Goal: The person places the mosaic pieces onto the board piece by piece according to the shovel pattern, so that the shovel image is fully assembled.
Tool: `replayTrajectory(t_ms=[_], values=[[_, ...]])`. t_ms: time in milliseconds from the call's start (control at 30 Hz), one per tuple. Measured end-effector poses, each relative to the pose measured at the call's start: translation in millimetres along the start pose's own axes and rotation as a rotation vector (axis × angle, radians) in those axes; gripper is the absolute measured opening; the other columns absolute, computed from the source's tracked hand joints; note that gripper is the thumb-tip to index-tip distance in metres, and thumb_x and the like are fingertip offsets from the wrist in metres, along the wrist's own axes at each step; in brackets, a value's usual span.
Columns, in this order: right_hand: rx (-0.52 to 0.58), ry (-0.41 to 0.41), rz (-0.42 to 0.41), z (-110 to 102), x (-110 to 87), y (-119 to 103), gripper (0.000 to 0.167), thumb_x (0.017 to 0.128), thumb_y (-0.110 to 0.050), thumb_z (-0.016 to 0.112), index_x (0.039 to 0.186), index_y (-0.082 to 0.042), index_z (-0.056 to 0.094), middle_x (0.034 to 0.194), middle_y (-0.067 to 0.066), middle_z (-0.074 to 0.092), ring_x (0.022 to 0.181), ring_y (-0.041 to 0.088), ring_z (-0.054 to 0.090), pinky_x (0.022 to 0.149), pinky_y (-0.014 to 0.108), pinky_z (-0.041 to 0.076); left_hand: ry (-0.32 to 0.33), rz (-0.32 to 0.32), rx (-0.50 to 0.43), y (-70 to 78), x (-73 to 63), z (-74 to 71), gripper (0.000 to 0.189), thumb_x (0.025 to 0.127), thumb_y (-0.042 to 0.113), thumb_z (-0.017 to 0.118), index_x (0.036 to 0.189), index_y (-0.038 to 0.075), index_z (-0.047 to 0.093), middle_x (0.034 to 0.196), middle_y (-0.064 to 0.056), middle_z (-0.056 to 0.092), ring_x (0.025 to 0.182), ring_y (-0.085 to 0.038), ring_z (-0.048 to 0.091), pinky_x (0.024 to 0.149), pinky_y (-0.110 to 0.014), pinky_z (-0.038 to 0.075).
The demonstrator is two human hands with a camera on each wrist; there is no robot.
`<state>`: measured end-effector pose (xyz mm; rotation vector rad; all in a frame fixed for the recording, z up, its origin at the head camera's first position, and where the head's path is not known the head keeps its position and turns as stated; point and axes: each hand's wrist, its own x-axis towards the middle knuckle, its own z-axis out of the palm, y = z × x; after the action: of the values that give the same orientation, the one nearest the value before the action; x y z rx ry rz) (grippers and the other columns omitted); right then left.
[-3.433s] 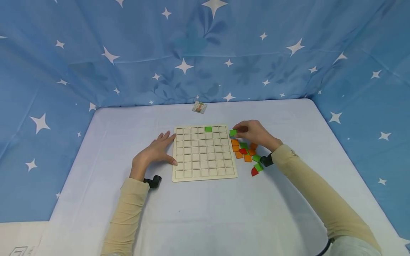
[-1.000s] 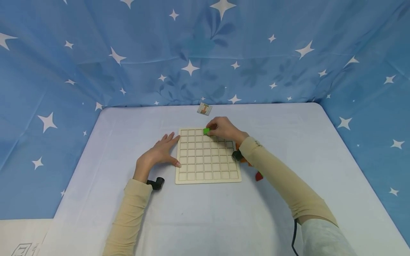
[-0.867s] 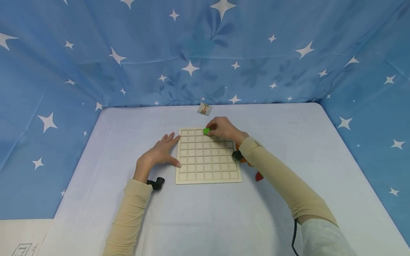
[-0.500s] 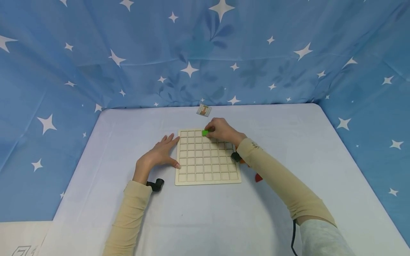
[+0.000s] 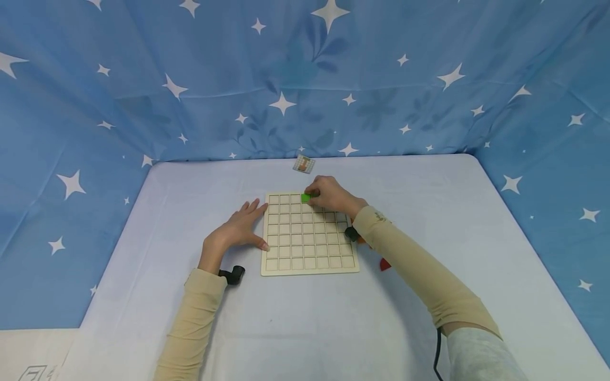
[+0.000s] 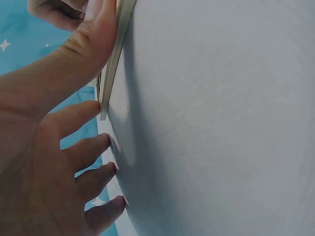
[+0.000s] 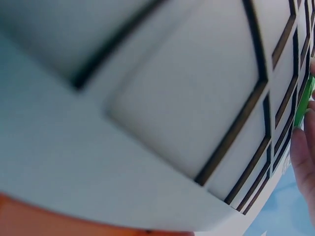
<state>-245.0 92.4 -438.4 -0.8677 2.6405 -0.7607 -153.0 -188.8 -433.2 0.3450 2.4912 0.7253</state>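
Observation:
My right hand (image 5: 332,193) pinches a green square tile (image 5: 305,198) at the far row of the pale wooden grid board (image 5: 310,273). The tile lies in or right over a cell near the middle of that row; its right part is hidden by the fingertips. In the right wrist view the green tile (image 7: 303,104) shows edge-on between fingertips, close against the board. My left hand (image 5: 240,225) rests at the board's left edge, fingers spread, thumb and index finger touching the rim. The left wrist view shows the thumb (image 6: 93,42) along the board's side (image 6: 114,64).
Orange pieces (image 5: 360,240) and a red quarter-round piece (image 5: 385,264) lie right of the board, partly hidden under my right forearm. A small patterned card (image 5: 303,164) lies beyond the board. A blue star-printed curtain (image 5: 214,106) encloses the white table (image 5: 286,328).
My right hand has carried the green tile from right of the board to its far row, where it now sits lower. The earlier green tile there is hidden by the hand. My left hand stays put.

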Motion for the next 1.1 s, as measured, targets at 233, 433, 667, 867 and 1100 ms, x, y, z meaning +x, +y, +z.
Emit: replayTrajectory(t_ms=[233, 433, 667, 867, 1100], values=[[0.014, 0.012, 0.005, -3.1, -6.0, 4.0, 0.034, 0.091, -0.012, 0.079, 0.122, 0.000, 0.074, 0.112, 0.016, 0.070, 0.104, 0.030, 0.068, 0.091, 0.040, 0.059, -0.008, 0.010, 0.000, 0.4, 1.9, 1.5, 0.118, 0.078, 0.034, 0.091, 0.166, 0.010, 0.017, 0.173, -0.018, -0.001, 0.159, -0.041, -0.006, 0.129, -0.061, 0.002], [0.044, 0.036, -0.005, -8.9, -13.9, 5.4, 0.031, 0.092, -0.007, 0.077, 0.121, 0.002, 0.074, 0.114, 0.017, 0.071, 0.105, 0.031, 0.069, 0.091, 0.041, 0.059, -0.012, -0.002, -0.005, 2.8, -0.6, -1.4, 0.118, 0.078, 0.033, 0.091, 0.166, 0.010, 0.016, 0.173, -0.018, -0.001, 0.159, -0.042, -0.006, 0.128, -0.062, 0.002], [0.078, 0.037, 0.040, -14.9, -24.3, 6.3, 0.030, 0.094, -0.005, 0.072, 0.123, 0.001, 0.073, 0.116, 0.016, 0.071, 0.108, 0.031, 0.069, 0.094, 0.041, 0.059, -0.013, -0.016, -0.005, 2.7, -0.7, 0.6, 0.118, 0.078, 0.033, 0.091, 0.166, 0.011, 0.016, 0.173, -0.017, -0.001, 0.160, -0.040, -0.006, 0.129, -0.061, 0.002], [0.074, 0.048, 0.049, -18.9, -35.2, 9.5, 0.028, 0.095, -0.006, 0.069, 0.122, 0.001, 0.074, 0.115, 0.017, 0.071, 0.106, 0.030, 0.068, 0.092, 0.043, 0.059, -0.009, -0.013, -0.010, 1.9, -1.1, 1.8, 0.117, 0.078, 0.033, 0.091, 0.166, 0.010, 0.016, 0.173, -0.017, -0.001, 0.159, -0.041, -0.006, 0.128, -0.062, 0.002], [0.059, 0.041, 0.035, -25.0, -49.7, 14.1, 0.028, 0.096, -0.007, 0.068, 0.123, 0.002, 0.073, 0.118, 0.017, 0.071, 0.105, 0.030, 0.067, 0.092, 0.044, 0.059, -0.011, -0.017, -0.009, 3.3, -2.1, 1.3, 0.117, 0.079, 0.033, 0.091, 0.166, 0.011, 0.016, 0.173, -0.017, -0.002, 0.160, -0.040, -0.007, 0.127, -0.064, 0.003]])
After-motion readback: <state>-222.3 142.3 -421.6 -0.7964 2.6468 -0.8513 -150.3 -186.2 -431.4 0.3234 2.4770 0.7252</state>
